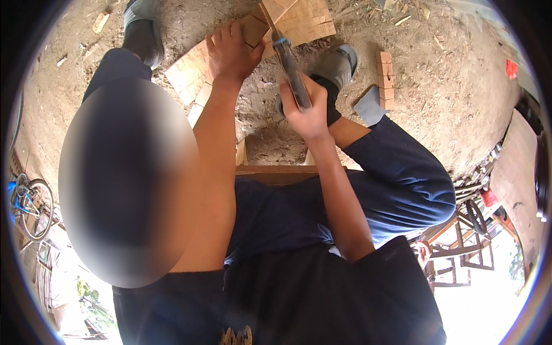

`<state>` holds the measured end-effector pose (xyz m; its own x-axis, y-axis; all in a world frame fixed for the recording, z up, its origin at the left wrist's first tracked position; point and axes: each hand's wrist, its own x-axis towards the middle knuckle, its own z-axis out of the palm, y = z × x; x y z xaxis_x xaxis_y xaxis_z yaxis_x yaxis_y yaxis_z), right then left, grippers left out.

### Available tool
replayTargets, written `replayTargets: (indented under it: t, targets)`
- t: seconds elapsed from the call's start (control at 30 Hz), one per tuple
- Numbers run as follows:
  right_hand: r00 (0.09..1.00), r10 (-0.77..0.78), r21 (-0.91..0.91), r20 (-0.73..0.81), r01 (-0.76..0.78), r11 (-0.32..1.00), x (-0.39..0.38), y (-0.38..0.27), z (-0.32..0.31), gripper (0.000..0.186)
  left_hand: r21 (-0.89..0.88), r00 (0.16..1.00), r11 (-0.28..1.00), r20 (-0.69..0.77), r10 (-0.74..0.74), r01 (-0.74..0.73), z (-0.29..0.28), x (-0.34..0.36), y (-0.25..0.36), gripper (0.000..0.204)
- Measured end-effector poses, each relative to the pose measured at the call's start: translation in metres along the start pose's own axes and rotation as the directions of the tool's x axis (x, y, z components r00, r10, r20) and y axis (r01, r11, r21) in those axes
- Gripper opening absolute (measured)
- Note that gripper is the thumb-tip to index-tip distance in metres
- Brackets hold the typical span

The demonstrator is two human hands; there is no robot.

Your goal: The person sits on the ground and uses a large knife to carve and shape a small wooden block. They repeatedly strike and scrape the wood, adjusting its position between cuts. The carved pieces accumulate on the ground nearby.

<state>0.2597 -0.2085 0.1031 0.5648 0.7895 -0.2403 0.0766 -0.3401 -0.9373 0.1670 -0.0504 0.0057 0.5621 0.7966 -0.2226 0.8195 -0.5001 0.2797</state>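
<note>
My left hand [233,54] grips the side of a brown wooden block [254,30], its fingers spread along the left and the thumb at the near right. The block rests on a pale, notched wooden board [307,23] on the ground. In my right hand [307,112] is the dark handle of a hand saw [290,69], wrapped by the fingers. The saw's narrow blade points away from me and lies close to the block's right side. The blade's far end runs to the top edge, and whether it touches the wood I cannot tell.
Bare earth with scattered wood chips surrounds my shoes. Right of my right shoe [339,66] lie a row of notched wood pieces [385,80] and a grey flat piece [371,106]. A wooden seat edge [276,172] shows beneath me. Far left stands a bicycle [35,210].
</note>
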Motion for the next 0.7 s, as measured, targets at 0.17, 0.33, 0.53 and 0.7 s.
replayTargets:
  t: [0.17, 0.33, 0.53, 0.7]
  targets:
    - [0.993, 0.116, -0.016, -0.016, -0.117, 0.993, -0.066, -0.001, -0.014, 0.013, 0.024, 0.999, 1.000, -0.040, -0.003, 0.004, 0.004, -0.002, -0.001, 0.071]
    - [1.000, 0.006, 0.019, -0.016, -0.005, 1.000, -0.012, 0.002, 0.004, 0.015, -0.018, 1.000, 1.000, 0.012, -0.008, 0.008, 0.001, -0.002, 0.002, 0.070]
    - [0.992, 0.125, -0.020, -0.034, -0.125, 0.992, -0.057, -0.001, -0.014, 0.013, 0.078, 0.997, 0.996, -0.053, 0.056, -0.052, 0.006, -0.002, -0.003, 0.072]
    - [0.998, 0.060, 0.007, -0.036, -0.060, 0.998, -0.033, 0.010, 0.000, 0.014, 0.033, 1.000, 0.999, 0.006, 0.026, -0.026, 0.002, 0.001, 0.001, 0.072]
